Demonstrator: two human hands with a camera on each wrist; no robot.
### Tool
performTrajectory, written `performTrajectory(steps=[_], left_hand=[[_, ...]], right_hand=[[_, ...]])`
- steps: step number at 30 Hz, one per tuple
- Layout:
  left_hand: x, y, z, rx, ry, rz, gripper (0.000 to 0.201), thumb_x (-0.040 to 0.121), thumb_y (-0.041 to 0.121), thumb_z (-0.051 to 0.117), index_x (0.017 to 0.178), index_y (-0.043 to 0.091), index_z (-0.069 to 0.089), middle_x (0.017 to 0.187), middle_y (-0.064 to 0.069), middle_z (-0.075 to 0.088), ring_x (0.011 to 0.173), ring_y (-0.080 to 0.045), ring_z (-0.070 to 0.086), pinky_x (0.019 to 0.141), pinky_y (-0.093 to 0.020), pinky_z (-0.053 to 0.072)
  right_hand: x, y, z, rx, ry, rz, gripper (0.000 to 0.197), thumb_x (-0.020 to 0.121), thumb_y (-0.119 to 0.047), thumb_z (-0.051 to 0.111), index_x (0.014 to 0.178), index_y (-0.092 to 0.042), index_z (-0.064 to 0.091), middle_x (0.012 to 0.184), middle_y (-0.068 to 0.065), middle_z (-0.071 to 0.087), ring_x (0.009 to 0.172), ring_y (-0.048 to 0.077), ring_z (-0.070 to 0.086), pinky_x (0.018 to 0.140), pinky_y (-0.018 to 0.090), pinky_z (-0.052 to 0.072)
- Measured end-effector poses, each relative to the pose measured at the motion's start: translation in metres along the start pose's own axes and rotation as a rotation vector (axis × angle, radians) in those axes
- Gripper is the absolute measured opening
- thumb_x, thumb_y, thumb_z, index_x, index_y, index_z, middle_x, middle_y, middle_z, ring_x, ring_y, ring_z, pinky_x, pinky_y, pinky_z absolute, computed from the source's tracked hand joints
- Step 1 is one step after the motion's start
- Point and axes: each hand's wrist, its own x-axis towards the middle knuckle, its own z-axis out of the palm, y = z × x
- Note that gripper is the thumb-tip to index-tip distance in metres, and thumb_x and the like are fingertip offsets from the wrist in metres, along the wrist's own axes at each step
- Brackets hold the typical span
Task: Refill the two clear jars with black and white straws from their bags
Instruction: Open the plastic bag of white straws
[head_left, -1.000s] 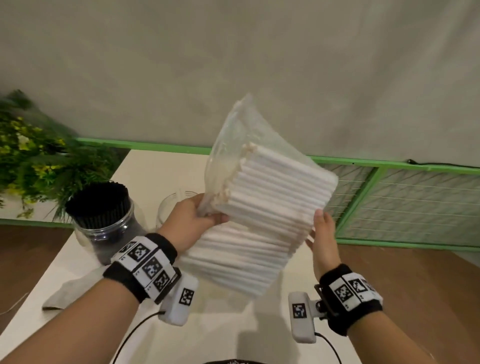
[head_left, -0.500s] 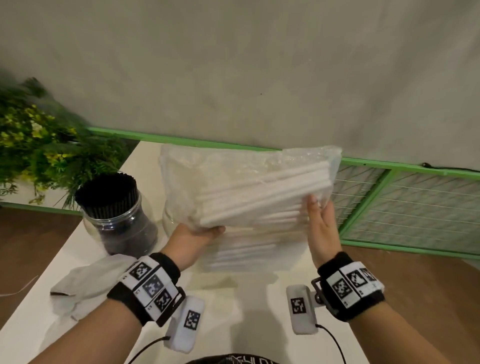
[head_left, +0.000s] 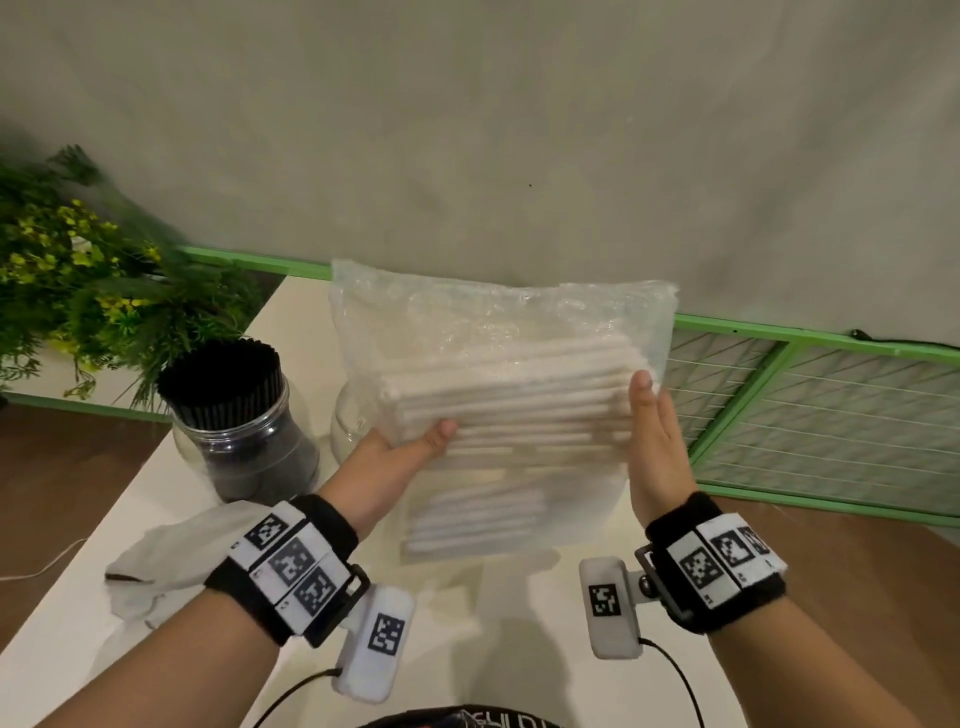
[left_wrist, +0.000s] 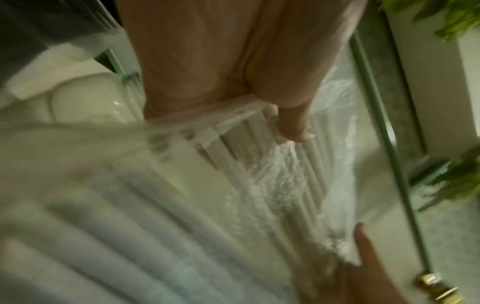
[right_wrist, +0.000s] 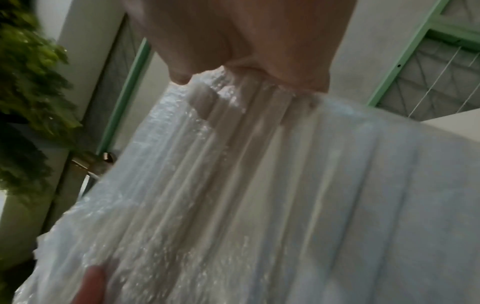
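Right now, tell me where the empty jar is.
Head view: the empty jar stands on the table right of the black-straw jar, mostly hidden behind the bag.

A leafy plant (head_left: 78, 270) with yellow flowers stands left of the white table (head_left: 78, 623), a green-framed mesh panel (head_left: 831, 415) right.

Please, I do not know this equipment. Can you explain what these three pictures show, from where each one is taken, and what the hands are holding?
No robot here: a person works with bare hands. The wide picture comes from a head camera; the two blurry ones come from wrist cameras. The left hand and right hand hold a clear bag of white straws above a white table. On it stand a jar of black straws, a second clear jar mostly hidden behind the bag, and a crumpled empty bag.
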Motion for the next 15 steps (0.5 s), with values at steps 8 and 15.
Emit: performTrajectory(steps=[8,15], left_hand=[[-0.002,-0.007,0.0,0.064,-0.044,-0.148,0.063,0.081,0.047,0.067,0.13,0.01,0.053,0.118,-0.002,0.067,0.117,-0.014,0.056,0.107,-0.033,0.034],[-0.006,-0.011,-0.006,0.074,-0.041,-0.168,0.011,0.088,0.028,0.061,0.099,0.026,0.064,0.082,0.03,0.068,0.079,0.021,0.059,0.075,-0.01,0.039]], right_hand=[[-0.006,0.029,-0.001,-0.018,-0.084,0.128,0.09,0.075,-0.085,0.038,0.146,-0.03,0.033,0.152,-0.008,0.035,0.136,0.008,0.033,0.115,0.042,0.026],[-0.014,0.034,-0.001,0.029,-0.032,0.052,0.044,0.086,-0.06,0.038,0.126,-0.046,0.032,0.131,-0.025,0.042,0.122,-0.006,0.038,0.1,0.021,0.028]])
